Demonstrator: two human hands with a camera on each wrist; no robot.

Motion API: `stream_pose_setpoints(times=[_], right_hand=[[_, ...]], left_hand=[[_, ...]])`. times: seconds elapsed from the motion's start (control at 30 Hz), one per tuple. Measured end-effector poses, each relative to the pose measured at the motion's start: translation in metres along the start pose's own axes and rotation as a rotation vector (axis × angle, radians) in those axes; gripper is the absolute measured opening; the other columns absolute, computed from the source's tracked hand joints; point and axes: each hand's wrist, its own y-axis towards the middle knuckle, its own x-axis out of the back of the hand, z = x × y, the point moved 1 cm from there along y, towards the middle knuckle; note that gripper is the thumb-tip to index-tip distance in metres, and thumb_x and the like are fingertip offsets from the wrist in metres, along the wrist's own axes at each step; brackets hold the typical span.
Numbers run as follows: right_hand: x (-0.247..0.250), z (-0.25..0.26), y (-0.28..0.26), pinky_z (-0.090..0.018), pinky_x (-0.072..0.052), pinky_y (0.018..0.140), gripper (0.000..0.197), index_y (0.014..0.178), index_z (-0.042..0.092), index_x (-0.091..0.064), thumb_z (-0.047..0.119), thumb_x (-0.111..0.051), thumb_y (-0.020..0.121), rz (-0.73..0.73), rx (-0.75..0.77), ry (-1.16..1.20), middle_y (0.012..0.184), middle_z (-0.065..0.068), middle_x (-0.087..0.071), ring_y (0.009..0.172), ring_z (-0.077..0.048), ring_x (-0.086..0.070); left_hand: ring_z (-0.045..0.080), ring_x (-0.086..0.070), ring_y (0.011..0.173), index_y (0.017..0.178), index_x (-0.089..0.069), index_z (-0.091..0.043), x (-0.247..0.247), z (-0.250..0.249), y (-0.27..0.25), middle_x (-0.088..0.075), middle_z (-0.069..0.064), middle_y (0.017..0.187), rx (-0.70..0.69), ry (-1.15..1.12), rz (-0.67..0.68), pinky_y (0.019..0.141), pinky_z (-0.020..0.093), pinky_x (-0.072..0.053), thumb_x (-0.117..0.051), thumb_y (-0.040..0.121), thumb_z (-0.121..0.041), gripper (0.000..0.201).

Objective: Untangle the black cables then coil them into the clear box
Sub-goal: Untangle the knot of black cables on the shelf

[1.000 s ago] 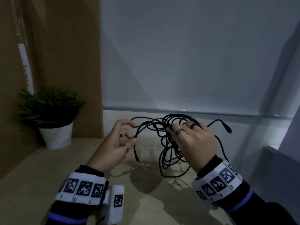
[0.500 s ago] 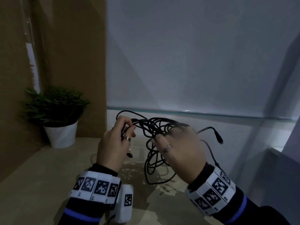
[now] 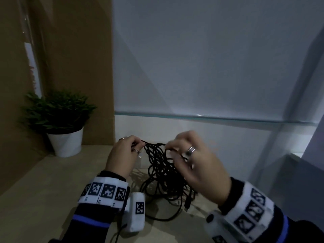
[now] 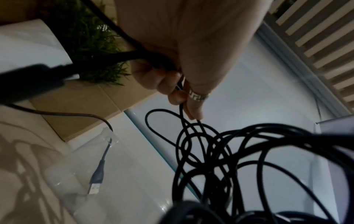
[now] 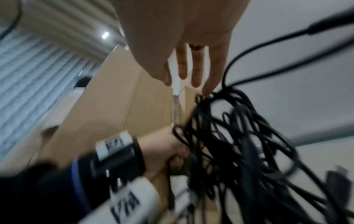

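A tangle of black cables (image 3: 163,174) hangs between my hands, its lower loops lying on the beige table (image 3: 35,199). My left hand (image 3: 138,146) grips several strands at the tangle's top left; the left wrist view shows its fingers (image 4: 172,84) curled round them. My right hand (image 3: 168,149) pinches strands at the top right, and its fingertips (image 5: 205,91) meet the blurred cables (image 5: 229,136) in the right wrist view. The clear box (image 4: 63,178) sits on the table below my left hand, with a USB plug (image 4: 94,188) lying in it. Another plug (image 3: 187,204) rests under my right wrist.
A green plant in a white pot (image 3: 64,142) stands at the back left against a brown cardboard panel (image 3: 78,67). A glass shelf edge (image 3: 210,118) runs along the white back wall. A grey surface (image 3: 298,181) rises at the right.
Both hands have come down with the tangle, whose lower loops now lie on the table. The plug end that stuck out to the right has dropped beneath my right wrist.
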Motion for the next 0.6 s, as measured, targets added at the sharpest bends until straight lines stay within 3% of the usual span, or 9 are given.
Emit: stream_pose_setpoints(times=[0.1,0.17,0.23,0.33,0.4,0.47,0.57,0.6], right_hand=[[0.021,-0.02,0.012,-0.032,-0.05,0.076,0.017,0.097,0.033,-0.057,0.043,-0.045,0.089,0.037,-0.322,0.044,0.096,0.01,-0.054,0.083,-0.008,-0.055],[0.026,-0.041,0.019,-0.034,-0.047,0.088,0.027,0.104,0.033,-0.055,0.055,-0.047,0.088,0.266,-0.5,-0.014,0.103,0.006,-0.058,0.092,-0.009,-0.056],[0.02,-0.057,0.021,-0.032,-0.043,0.097,0.052,0.12,0.027,-0.051,0.063,-0.043,0.083,0.577,-0.641,0.017,0.117,0.0,-0.059,0.105,-0.013,-0.055],[0.002,-0.065,0.013,-0.035,-0.045,0.098,0.06,0.131,0.025,-0.047,0.064,-0.034,0.088,0.877,-0.847,0.296,0.133,-0.001,-0.053,0.118,-0.018,-0.052],[-0.005,-0.065,0.006,-0.042,-0.048,0.096,0.055,0.125,0.028,-0.055,0.064,-0.035,0.089,0.873,-0.954,0.511,0.131,0.0,-0.056,0.119,-0.019,-0.054],[-0.008,-0.064,0.0,-0.046,-0.051,0.092,0.044,0.114,0.029,-0.061,0.058,-0.038,0.091,0.81,-1.015,0.635,0.127,0.002,-0.059,0.115,-0.018,-0.057],[-0.011,-0.059,-0.007,-0.038,-0.057,0.07,0.038,0.111,0.028,-0.063,0.053,-0.044,0.09,0.755,-1.11,0.822,0.122,0.004,-0.062,0.103,-0.016,-0.061],[-0.012,-0.058,-0.008,-0.032,-0.056,0.063,0.038,0.112,0.025,-0.063,0.05,-0.046,0.09,0.726,-1.141,0.874,0.119,0.003,-0.062,0.097,-0.015,-0.061]], left_hand=[[0.021,-0.058,0.088,0.088,-0.065,-0.013,-0.001,-0.001,0.0,-0.064,0.009,0.094,0.003,-0.032,0.005,0.073,0.025,-0.04,-0.059,0.09,-0.02,0.01],[0.022,-0.056,0.094,0.091,-0.068,-0.014,-0.001,-0.003,-0.001,-0.058,0.008,0.099,0.012,-0.027,0.01,0.075,0.024,-0.037,-0.059,0.09,-0.02,0.011],[0.02,-0.045,0.103,0.089,-0.069,-0.024,0.0,-0.004,-0.002,-0.046,0.0,0.105,0.035,0.076,-0.025,0.081,0.028,-0.033,-0.061,0.088,-0.026,0.008],[0.013,-0.029,0.107,0.075,-0.062,-0.039,0.003,-0.009,-0.005,-0.036,-0.013,0.108,-0.009,0.24,-0.058,0.082,0.033,-0.021,-0.062,0.086,-0.036,0.011],[0.008,-0.027,0.101,0.074,-0.06,-0.041,0.004,-0.013,-0.005,-0.04,-0.015,0.104,-0.105,0.26,-0.059,0.078,0.032,-0.015,-0.059,0.087,-0.04,0.013],[0.005,-0.035,0.095,0.076,-0.059,-0.041,0.003,-0.016,-0.005,-0.05,-0.016,0.093,-0.205,0.237,-0.013,0.075,0.031,-0.015,-0.055,0.087,-0.041,0.011],[0.005,-0.054,0.085,0.081,-0.063,-0.03,0.002,-0.017,-0.007,-0.058,-0.017,0.082,-0.253,0.085,0.116,0.081,0.031,-0.032,-0.057,0.087,-0.035,0.01],[0.001,-0.055,0.081,0.082,-0.065,-0.025,0.003,-0.017,-0.007,-0.058,-0.018,0.081,-0.25,0.037,0.141,0.078,0.025,-0.038,-0.06,0.089,-0.027,0.008]])
